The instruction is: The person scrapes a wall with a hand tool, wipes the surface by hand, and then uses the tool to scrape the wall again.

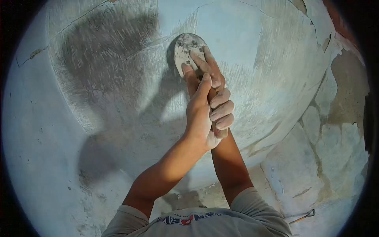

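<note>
A scraper (184,42) with a broad, oval, dust-coated head and dark stains lies against the wall. My right hand (209,65) is closed around the scraper near its head, with the thumb and fingers spread over the oval part. Lower down, my left hand (201,112) wraps around the handle, its thumb pointing up and its dusty fingers curled over the right side. Most of the handle is hidden by both hands. Around the head, the wall (130,85) shows scratched grey patches, beside a smooth pale blue patch (231,33).
Cracks and chipped plaster run along the wall's upper and right parts. At right, a patchy surface (341,87) shows broken coating. A tool with a D-shaped handle (310,213) lies at the lower right. Dark shadows fall on the left side of the wall.
</note>
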The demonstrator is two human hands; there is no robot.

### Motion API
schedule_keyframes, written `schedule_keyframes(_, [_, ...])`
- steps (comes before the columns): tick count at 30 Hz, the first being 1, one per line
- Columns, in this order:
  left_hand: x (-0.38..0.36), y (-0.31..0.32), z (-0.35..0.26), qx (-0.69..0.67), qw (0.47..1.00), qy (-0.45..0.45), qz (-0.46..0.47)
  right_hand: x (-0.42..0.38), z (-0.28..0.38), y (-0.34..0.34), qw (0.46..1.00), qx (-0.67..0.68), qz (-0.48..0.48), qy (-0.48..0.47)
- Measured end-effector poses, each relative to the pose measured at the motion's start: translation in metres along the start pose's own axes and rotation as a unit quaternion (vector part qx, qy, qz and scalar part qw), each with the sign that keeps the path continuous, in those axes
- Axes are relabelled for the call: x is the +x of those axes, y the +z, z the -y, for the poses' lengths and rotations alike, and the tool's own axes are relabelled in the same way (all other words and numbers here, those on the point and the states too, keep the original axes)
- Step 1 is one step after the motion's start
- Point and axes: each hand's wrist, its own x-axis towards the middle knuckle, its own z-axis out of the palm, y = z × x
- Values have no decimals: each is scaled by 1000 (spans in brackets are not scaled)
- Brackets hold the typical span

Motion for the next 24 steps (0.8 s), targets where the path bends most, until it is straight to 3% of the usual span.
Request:
schedule_keyframes(1, [0,-7,0,-20,999,0,38,-1,-4,2,1000,-7,-2,-4])
schedule_keyframes(3, [3,2,-2,-21,1000,1,10,8,-18,-2,990,-119,0,-82])
schedule_keyframes(5, [15,25,-5,-25,1000,0,-13,23,-20,-8,994,-22,7,-109])
schedule_keyframes(9, [22,12,3,-64,997,1,40,25,-62,7,978,102,0,-183])
schedule_keyframes(10, [11,9,9,-21,999,31,5,14,-71,9,978,90,3,-186])
schedule_keyframes(12, [11,-6,12,5,998,21,64,14,-57,8,983,68,-15,-171])
schedule_keyframes(18, [34,36,9,43,995,39,-79,33,-22,-1,978,187,-11,-88])
schedule_keyframes(19, [29,37,10,59,992,43,-101,27,-31,-1,985,148,-4,-92])
schedule_keyframes(20, [22,18,12,6,998,36,-44,20,-39,-1,989,108,3,-97])
schedule_keyframes(23, [8,5,14,61,997,40,-37,11,-55,-3,985,40,15,-166])
schedule_keyframes(24, [18,9,14,-10,999,23,22,20,-43,-5,987,55,6,-150])
